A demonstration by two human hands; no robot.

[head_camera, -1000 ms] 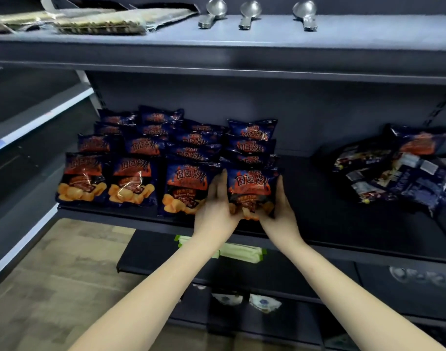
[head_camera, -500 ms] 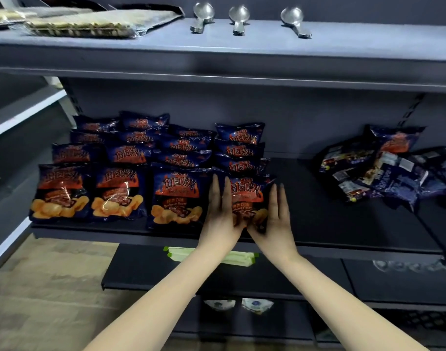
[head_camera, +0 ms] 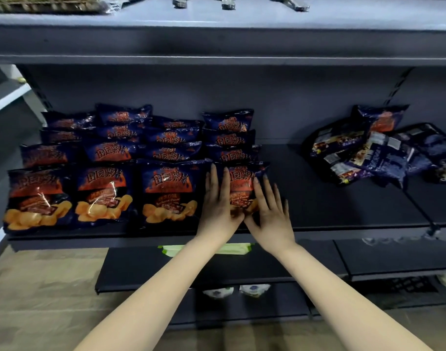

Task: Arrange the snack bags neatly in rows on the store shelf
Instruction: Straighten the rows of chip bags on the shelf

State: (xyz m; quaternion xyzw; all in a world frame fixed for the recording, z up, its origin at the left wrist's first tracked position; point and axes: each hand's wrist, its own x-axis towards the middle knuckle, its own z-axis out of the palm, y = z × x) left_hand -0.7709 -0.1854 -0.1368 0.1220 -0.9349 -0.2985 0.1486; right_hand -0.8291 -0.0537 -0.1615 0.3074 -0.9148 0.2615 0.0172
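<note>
The front bag (head_camera: 242, 188) of the fourth column stands at the shelf (head_camera: 343, 198) lip, leaning back on the bags behind it, and both your hands lie flat on its face. Your left hand (head_camera: 217, 206) has its fingers straight and spread, covering the bag's left half; your right hand (head_camera: 270, 211) is likewise open and flat, fingers fanned over the bag's right edge and partly onto the bare shelf. Neither hand grips anything; you look to be pressing and squaring, so the step in hand is most likely settling this bag into line.

Left of that bag, three front bags (head_camera: 168, 196) stand edge to edge in a row, with further rows (head_camera: 171, 138) stacked behind them toward the back wall. Your bag sits touching the third one and roughly level with it, though your hands hide its lower edge.

Well to the right of that bag, across a stretch of bare shelf, a loose pile (head_camera: 379, 153) lies jumbled, some bags face down. That is likely your remaining work.

Next, lift your palms straight off so the bag does not tip forward, then reach right to the pile, take one bag, turn it face out, and start a fifth column just beside this bag.
</note>
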